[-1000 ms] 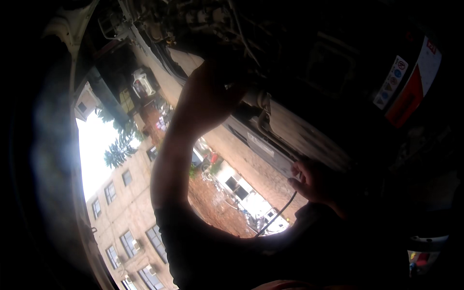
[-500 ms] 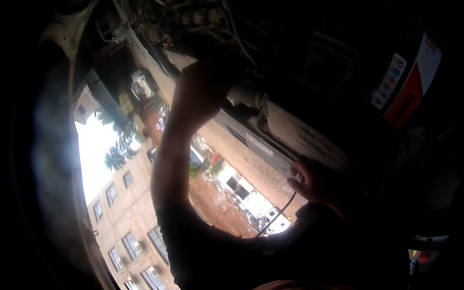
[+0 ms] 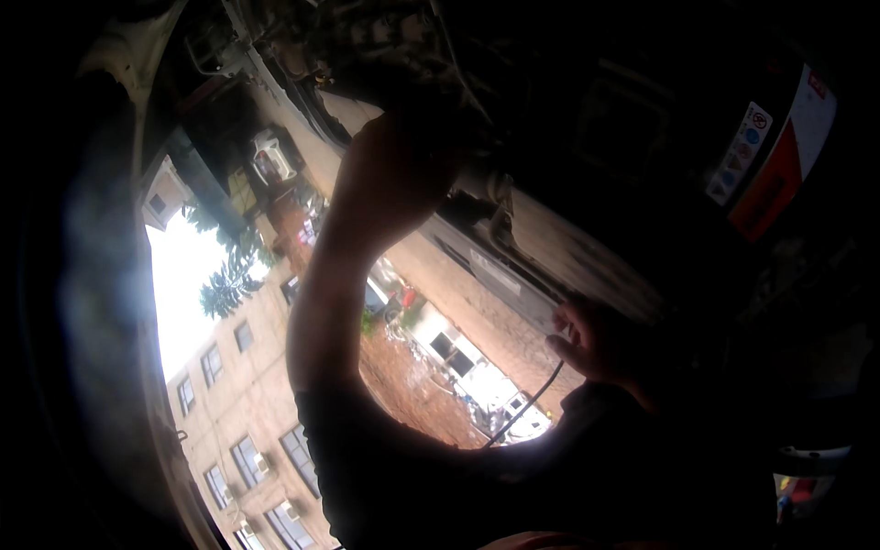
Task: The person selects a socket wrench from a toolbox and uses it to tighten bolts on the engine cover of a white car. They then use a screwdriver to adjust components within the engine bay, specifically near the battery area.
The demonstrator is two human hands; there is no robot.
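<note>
My left hand [image 3: 412, 156] reaches up into the dark machinery at the top middle. Its fingers are lost in shadow, so what they touch is hidden. My right hand [image 3: 600, 344] is closed at the right of the middle, with fingers curled toward the thumb. From its thumb side a thin black cable [image 3: 527, 404] hangs down to the left. Between the hands run a long pale metal edge [image 3: 513, 286] and a bent hose or pipe [image 3: 501, 218].
Dark mechanical parts [image 3: 293, 55] crowd the top. A label strip [image 3: 738, 151] and a red-and-white panel [image 3: 770, 188] are at the right. Through the gap show a beige building [image 3: 238, 385], reddish ground [image 3: 403, 380] and white objects [image 3: 458, 353].
My left hand and forearm have shifted slightly to the right. My right hand and the cable stay nearly in place.
</note>
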